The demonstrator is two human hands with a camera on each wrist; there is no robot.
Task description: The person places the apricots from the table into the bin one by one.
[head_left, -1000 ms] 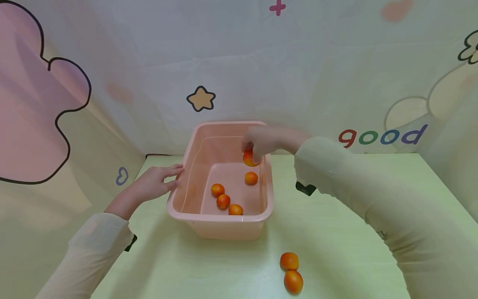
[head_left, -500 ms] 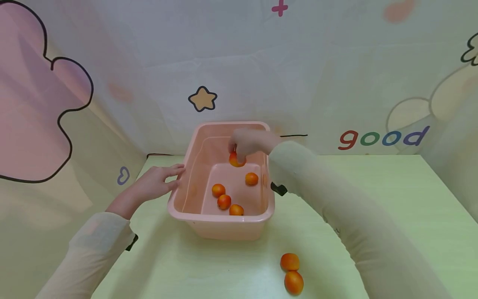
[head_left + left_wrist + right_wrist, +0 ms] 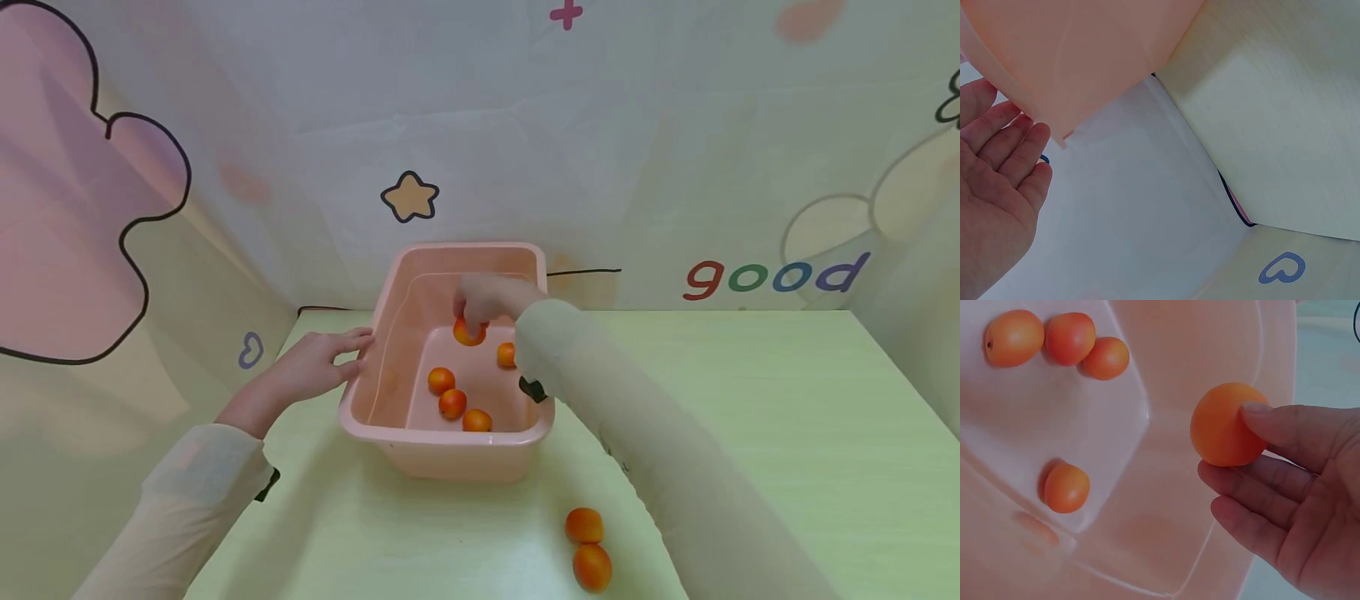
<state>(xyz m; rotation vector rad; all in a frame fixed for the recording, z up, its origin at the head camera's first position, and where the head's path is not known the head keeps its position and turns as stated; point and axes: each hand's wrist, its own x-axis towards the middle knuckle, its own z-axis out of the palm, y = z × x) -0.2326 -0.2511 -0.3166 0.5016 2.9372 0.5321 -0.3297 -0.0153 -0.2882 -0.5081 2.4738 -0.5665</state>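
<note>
A pink plastic basin [image 3: 457, 437] stands on the table. Inside it, low toward the far end, my right hand [image 3: 491, 298] pinches an orange-red, apricot-like fruit [image 3: 1225, 428] between thumb and fingers; the right wrist view shows it above the basin's floor. Three similar fruits [image 3: 452, 404] lie in a row near the basin's front. A single fruit [image 3: 1067, 487] rests apart by the right wall, partly covered by my sleeve in the head view. My left hand [image 3: 315, 367] touches the basin's left rim with nearly straight fingers [image 3: 1025, 147], palm showing in the left wrist view.
Two more fruits [image 3: 588, 546] touch each other on the pale green table [image 3: 750, 375], right of the basin's front. A printed cloth [image 3: 480, 125] hangs close behind the basin and along the left side.
My right hand has carried the fruit leftward from the basin's right wall, then lowered it slightly. My left hand stays at the rim, and the other fruits lie as before.
</note>
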